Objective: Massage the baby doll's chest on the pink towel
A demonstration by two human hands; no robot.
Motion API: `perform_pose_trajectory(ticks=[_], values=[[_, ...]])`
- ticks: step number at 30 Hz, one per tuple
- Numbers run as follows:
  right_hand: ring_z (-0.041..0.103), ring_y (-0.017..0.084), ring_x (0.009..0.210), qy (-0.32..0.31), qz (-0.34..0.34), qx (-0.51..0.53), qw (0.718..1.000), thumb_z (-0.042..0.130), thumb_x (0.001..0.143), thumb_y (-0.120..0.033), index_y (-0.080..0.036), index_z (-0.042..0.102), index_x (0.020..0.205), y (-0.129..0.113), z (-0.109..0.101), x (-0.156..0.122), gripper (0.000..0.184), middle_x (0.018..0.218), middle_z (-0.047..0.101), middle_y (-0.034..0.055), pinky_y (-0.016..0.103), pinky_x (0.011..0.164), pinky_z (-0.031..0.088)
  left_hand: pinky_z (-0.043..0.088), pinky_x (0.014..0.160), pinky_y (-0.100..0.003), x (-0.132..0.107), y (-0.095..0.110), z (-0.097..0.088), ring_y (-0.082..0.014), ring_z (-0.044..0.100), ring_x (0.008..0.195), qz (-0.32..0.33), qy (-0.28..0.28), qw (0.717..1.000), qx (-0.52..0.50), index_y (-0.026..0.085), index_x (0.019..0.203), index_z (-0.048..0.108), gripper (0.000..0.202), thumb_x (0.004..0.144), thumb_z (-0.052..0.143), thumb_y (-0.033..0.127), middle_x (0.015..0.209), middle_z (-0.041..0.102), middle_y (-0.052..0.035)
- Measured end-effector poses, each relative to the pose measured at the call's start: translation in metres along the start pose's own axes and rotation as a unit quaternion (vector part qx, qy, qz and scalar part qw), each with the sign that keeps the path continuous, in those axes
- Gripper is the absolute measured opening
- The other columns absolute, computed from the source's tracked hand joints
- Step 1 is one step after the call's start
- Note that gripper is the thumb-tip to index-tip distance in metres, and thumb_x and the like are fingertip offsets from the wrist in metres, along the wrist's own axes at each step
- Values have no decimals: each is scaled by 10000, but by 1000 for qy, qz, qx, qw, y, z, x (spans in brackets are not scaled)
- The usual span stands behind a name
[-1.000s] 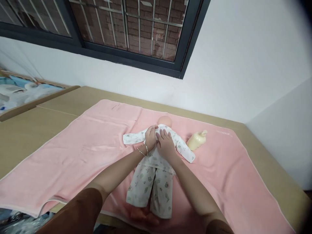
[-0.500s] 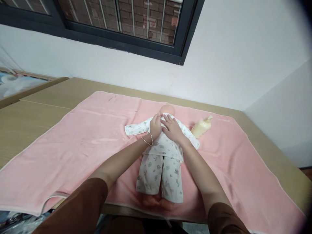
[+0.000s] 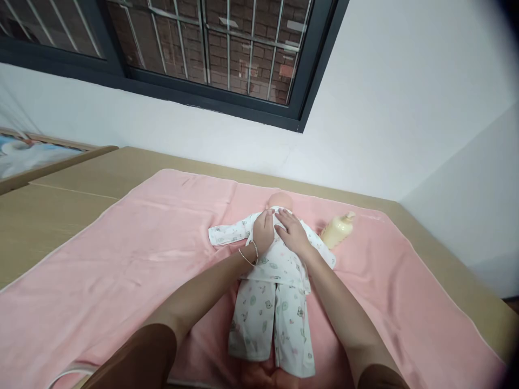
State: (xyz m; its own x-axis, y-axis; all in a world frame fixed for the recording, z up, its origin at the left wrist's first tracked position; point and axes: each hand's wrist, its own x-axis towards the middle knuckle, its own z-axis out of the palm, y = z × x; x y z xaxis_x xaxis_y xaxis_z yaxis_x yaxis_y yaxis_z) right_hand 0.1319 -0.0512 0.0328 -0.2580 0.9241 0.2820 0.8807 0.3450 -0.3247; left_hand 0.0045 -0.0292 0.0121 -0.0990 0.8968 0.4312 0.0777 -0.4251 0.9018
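A baby doll [image 3: 279, 199] in a white printed outfit [image 3: 272, 302] lies on its back on a pink towel [image 3: 133, 243]. My left hand [image 3: 263, 232], with a bracelet at the wrist, rests on the doll's upper chest with its fingers curled on the cloth near the collar. My right hand [image 3: 292, 231] lies flat beside it on the chest, fingers stretched toward the neck. A pale yellow bottle [image 3: 338, 229] lies on the towel just right of the doll's arm.
The towel covers a tan tabletop [image 3: 60, 200] that runs to a white wall. A dark-framed barred window [image 3: 211, 48] is above. A picture frame [image 3: 36, 159] lies at far left. The table's right edge [image 3: 466, 286] drops off near the wall.
The view shifted slightly, so the doll sits lower in the frame. Both hands stay on the doll's chest near the collar, with only small finger movement.
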Motion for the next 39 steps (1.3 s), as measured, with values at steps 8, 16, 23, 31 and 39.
perform_pose_trajectory(ticks=[8,16,23,31,39], values=[[275,359,1487,16,106,-112,988,400,983,-346,-5,387,1489,-34,6,-24,610,1562,345,258,503,1206,227,451,1013,-357,1,2,-2,-224,625,1090,6,-27,1000,0,201,1013,668,378,1011,338,385,1093,710,-75],[260,317,1499,34,87,-23,995,354,980,-292,-68,426,1483,-16,6,-11,555,1581,357,171,510,1214,238,410,1087,-441,-1,0,2,-262,599,1188,92,-81,982,145,198,1220,611,318,954,482,317,1238,679,-100],[303,295,1484,60,106,-15,992,318,983,-288,-16,427,1472,-10,13,-8,570,1552,396,201,467,1226,238,445,1073,-457,-2,-1,5,-256,616,1165,135,-76,959,237,191,1205,599,300,914,528,205,1210,693,-94],[338,301,1465,62,101,-25,993,321,985,-319,-20,442,1463,-10,12,-9,576,1544,408,205,469,1213,259,455,1057,-444,0,-4,3,-243,623,1126,134,-86,961,225,171,1155,620,265,926,487,172,1171,705,-86],[376,296,1443,67,102,-56,991,338,998,-329,-88,486,1433,-13,9,-12,519,1508,464,200,556,1211,150,489,989,-423,-1,-7,0,-244,586,1082,127,-54,956,258,173,1074,642,289,889,435,90,1091,656,-108]])
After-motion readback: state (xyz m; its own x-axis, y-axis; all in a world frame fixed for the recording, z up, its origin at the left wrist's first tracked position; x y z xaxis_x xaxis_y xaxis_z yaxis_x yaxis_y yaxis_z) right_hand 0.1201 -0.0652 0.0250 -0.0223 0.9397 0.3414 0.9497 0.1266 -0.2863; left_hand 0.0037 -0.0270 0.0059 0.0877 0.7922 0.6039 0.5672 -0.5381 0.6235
